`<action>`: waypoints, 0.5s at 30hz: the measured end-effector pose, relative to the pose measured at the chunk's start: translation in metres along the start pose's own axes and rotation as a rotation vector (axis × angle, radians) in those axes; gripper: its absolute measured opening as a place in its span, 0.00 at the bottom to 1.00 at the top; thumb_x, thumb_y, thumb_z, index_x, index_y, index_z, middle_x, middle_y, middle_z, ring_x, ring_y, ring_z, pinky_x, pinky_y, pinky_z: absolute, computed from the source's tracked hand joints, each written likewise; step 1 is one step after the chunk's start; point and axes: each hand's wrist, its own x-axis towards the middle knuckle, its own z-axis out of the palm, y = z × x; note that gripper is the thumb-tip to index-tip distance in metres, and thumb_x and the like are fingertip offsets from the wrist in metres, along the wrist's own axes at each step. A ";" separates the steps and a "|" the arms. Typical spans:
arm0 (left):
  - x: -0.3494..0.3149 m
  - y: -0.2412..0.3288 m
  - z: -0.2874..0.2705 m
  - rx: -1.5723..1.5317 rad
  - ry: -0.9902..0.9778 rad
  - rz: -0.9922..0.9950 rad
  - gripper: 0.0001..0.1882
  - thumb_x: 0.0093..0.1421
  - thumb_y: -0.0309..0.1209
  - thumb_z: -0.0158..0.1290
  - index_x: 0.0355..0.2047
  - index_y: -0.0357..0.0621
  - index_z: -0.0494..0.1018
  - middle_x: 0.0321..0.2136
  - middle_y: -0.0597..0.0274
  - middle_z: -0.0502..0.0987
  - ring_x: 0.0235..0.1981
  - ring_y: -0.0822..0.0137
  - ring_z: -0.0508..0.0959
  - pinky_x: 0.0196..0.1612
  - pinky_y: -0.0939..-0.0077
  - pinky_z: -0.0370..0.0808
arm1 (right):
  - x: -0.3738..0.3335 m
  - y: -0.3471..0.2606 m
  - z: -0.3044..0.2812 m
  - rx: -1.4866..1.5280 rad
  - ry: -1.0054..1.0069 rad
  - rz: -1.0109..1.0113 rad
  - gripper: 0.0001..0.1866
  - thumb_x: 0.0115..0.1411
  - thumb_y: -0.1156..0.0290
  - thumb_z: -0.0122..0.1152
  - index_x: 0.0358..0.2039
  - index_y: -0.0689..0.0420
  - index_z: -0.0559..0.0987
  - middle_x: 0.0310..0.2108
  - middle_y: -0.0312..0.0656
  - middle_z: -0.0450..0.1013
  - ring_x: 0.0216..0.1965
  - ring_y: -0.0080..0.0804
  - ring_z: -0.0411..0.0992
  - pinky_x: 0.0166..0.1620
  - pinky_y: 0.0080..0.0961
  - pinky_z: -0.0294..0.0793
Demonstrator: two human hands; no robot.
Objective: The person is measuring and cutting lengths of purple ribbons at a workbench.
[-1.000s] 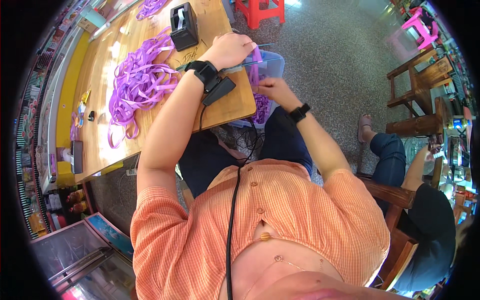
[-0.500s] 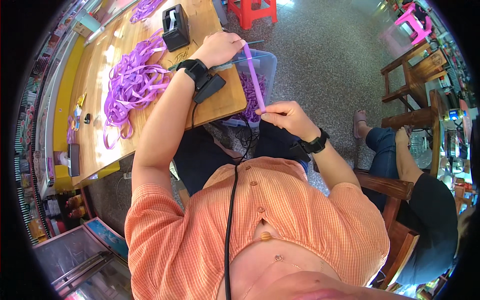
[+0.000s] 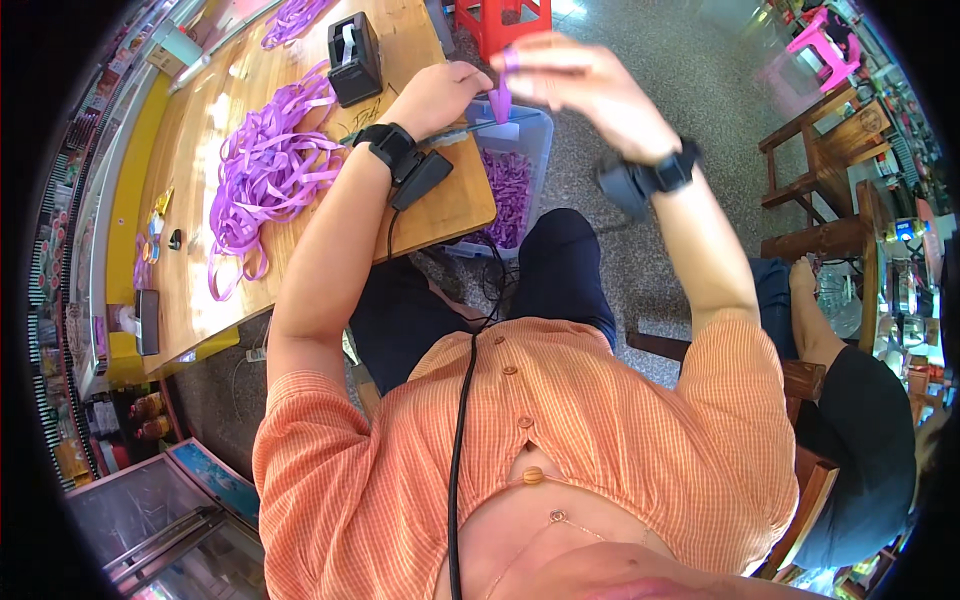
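Observation:
My left hand (image 3: 440,97) hovers past the table's right edge, its fingertips pinched by a purple ribbon (image 3: 502,104) that hangs in a short fold. My right hand (image 3: 600,92), smeared by motion, is raised opposite it, the same ribbon passing at its fingers. A thin greenish stick (image 3: 519,118) shows just below the ribbon; how it is held is hidden. Under both hands a clear plastic bin (image 3: 541,150) holds many small purple ribbon pieces (image 3: 510,190). On the table left of my forearm lies a tangled heap of purple ribbon (image 3: 255,165).
A black tape dispenser (image 3: 353,75) stands on the wooden table (image 3: 440,215) beyond my left wrist. Red (image 3: 500,28) and pink (image 3: 825,50) stools stand on the floor. A black cable (image 3: 462,430) runs down my front. Another person (image 3: 850,440) sits at the right near wooden chairs.
My right hand has swung up and away from me, from near my knee to beside the left hand. The stretched ribbon has become a short fold. My left hand has barely moved.

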 end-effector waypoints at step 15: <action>-0.012 0.019 -0.019 -0.136 0.202 -0.081 0.16 0.65 0.39 0.47 0.39 0.42 0.80 0.35 0.52 0.81 0.42 0.53 0.80 0.48 0.67 0.74 | 0.076 0.117 0.009 0.218 0.094 0.565 0.15 0.52 0.69 0.72 0.41 0.52 0.85 0.27 0.24 0.75 0.22 0.10 0.60 0.26 0.11 0.61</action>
